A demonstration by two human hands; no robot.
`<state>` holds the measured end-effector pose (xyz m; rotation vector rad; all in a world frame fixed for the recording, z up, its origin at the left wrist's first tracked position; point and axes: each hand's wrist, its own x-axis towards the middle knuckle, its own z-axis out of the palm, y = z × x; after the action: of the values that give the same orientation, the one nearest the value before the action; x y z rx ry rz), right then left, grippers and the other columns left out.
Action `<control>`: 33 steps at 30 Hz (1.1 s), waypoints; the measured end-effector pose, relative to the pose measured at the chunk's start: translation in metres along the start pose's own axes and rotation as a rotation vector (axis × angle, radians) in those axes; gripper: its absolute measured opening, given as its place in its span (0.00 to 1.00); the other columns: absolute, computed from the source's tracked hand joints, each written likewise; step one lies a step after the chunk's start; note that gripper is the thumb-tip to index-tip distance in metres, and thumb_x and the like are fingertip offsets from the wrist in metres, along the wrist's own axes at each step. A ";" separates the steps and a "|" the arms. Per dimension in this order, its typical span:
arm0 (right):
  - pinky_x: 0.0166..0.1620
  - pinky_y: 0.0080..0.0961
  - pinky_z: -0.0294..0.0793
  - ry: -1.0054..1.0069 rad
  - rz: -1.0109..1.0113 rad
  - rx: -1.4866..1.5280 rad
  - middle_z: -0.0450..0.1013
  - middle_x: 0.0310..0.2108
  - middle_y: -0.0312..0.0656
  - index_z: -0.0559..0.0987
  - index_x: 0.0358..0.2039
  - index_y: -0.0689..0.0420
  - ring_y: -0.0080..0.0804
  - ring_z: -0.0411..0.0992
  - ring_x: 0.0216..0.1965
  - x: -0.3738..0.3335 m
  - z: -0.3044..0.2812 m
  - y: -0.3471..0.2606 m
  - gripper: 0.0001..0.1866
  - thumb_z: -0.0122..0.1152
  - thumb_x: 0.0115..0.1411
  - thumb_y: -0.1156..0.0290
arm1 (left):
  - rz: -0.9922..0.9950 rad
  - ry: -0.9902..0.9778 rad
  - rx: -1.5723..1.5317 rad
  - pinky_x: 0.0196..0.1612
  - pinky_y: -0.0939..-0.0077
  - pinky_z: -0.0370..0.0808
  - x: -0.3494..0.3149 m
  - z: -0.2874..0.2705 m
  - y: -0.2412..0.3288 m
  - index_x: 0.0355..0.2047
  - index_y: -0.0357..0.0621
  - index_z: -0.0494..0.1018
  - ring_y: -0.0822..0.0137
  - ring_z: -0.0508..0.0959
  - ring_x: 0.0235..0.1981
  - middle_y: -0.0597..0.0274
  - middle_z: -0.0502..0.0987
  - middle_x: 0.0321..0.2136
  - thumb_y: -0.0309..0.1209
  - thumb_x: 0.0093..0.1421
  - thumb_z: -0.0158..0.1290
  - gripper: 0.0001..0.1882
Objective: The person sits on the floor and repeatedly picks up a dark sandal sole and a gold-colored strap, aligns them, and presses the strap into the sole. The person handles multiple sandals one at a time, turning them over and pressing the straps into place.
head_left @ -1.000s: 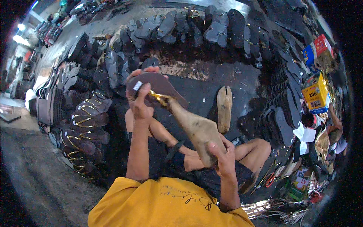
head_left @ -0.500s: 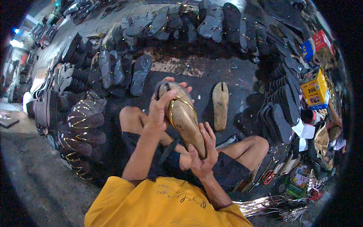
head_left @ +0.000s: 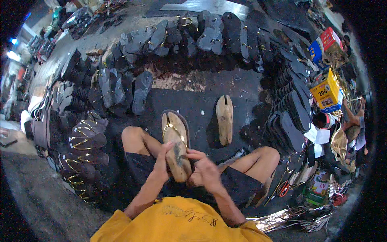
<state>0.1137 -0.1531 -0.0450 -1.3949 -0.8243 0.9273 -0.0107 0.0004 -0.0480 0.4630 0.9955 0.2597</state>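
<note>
Between my knees I hold a worn wooden shoe last (head_left: pixel 177 155) with its split toe pointing away from me. A dark sandal sole (head_left: pixel 186 121) shows along its right edge, and a gold strap (head_left: pixel 173 127) crosses its upper part. My left hand (head_left: pixel 162 159) is closed on the left side, thumb lying over the top. Bent fingers of my right hand (head_left: pixel 206 171) press the right edge, close to where the strap runs down; that hand is slightly blurred and its fingertips are partly hidden. Another wooden last (head_left: pixel 224 121) lies on the dark mat to the right, apart from both hands.
Dark soles (head_left: pixel 142 92) stand in rows at the left and far side. Gold-strapped sandals (head_left: pixel 86 139) are stacked at left. More soles (head_left: pixel 292 131) line the right, beside a yellow box (head_left: pixel 327 90). Scissors (head_left: pixel 284 188) and metallic strips (head_left: pixel 290 218) lie near right.
The last with the sandal has come down nearer my body and turned more upright. My left hand has slid from its toe end to its side; my right hand has shifted to the right edge.
</note>
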 end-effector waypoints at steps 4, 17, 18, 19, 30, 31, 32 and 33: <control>0.64 0.37 0.73 0.064 0.369 -0.043 0.75 0.58 0.51 0.81 0.54 0.60 0.41 0.73 0.60 -0.004 -0.013 0.055 0.27 0.42 0.81 0.51 | 0.046 0.026 -0.028 0.58 0.57 0.81 -0.052 0.040 0.016 0.65 0.40 0.71 0.57 0.84 0.50 0.52 0.82 0.51 0.64 0.64 0.58 0.43; 0.23 0.21 0.64 -0.248 0.463 0.913 0.72 0.29 0.31 0.79 0.44 0.54 0.20 0.67 0.22 -0.057 0.000 0.011 0.18 0.56 0.76 0.50 | -0.086 -0.422 -0.093 0.66 0.58 0.73 -0.084 0.003 0.015 0.70 0.38 0.65 0.57 0.76 0.61 0.51 0.76 0.61 0.61 0.61 0.59 0.48; 0.29 0.25 0.74 -0.278 0.457 0.899 0.79 0.37 0.37 0.81 0.51 0.58 0.28 0.75 0.28 -0.058 -0.001 0.032 0.21 0.57 0.76 0.51 | -0.024 -0.404 0.070 0.67 0.59 0.71 -0.089 0.010 0.024 0.72 0.38 0.63 0.57 0.75 0.63 0.51 0.75 0.62 0.60 0.60 0.60 0.50; 0.36 0.28 0.79 -0.312 0.426 0.937 0.81 0.43 0.40 0.81 0.55 0.59 0.32 0.78 0.34 -0.044 0.003 0.040 0.23 0.57 0.75 0.51 | 0.044 -0.405 0.223 0.68 0.59 0.70 -0.094 0.020 0.033 0.73 0.37 0.61 0.57 0.74 0.64 0.51 0.73 0.64 0.59 0.59 0.62 0.51; 0.58 0.36 0.78 0.459 0.272 0.537 0.76 0.53 0.45 0.58 0.74 0.56 0.33 0.77 0.51 -0.021 0.016 0.001 0.39 0.63 0.71 0.55 | 0.340 -0.258 0.470 0.65 0.64 0.72 -0.005 0.052 0.018 0.74 0.33 0.57 0.59 0.72 0.64 0.50 0.70 0.64 0.48 0.61 0.64 0.50; 0.60 0.40 0.77 0.431 0.225 0.486 0.74 0.53 0.48 0.51 0.76 0.54 0.36 0.76 0.53 -0.018 0.014 -0.019 0.47 0.69 0.67 0.58 | 0.392 -0.204 0.504 0.65 0.65 0.72 -0.014 0.067 0.018 0.74 0.32 0.57 0.59 0.73 0.63 0.50 0.71 0.63 0.50 0.62 0.64 0.50; 0.61 0.43 0.76 0.404 0.179 0.435 0.71 0.54 0.50 0.43 0.79 0.52 0.39 0.74 0.55 -0.014 0.013 -0.039 0.57 0.75 0.62 0.62 | 0.437 -0.146 0.540 0.65 0.65 0.72 -0.021 0.076 0.014 0.73 0.31 0.58 0.58 0.73 0.63 0.50 0.72 0.62 0.52 0.63 0.63 0.49; 0.63 0.46 0.74 0.346 0.083 0.286 0.69 0.57 0.52 0.38 0.79 0.51 0.41 0.72 0.58 -0.008 0.012 -0.044 0.63 0.78 0.59 0.62 | 0.485 -0.132 0.665 0.65 0.64 0.72 -0.019 0.071 0.007 0.72 0.29 0.61 0.57 0.74 0.62 0.51 0.74 0.60 0.53 0.70 0.58 0.44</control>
<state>0.1018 -0.1535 -0.0007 -1.2951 -0.3601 0.8004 0.0399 -0.0193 0.0026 1.3183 0.8123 0.3231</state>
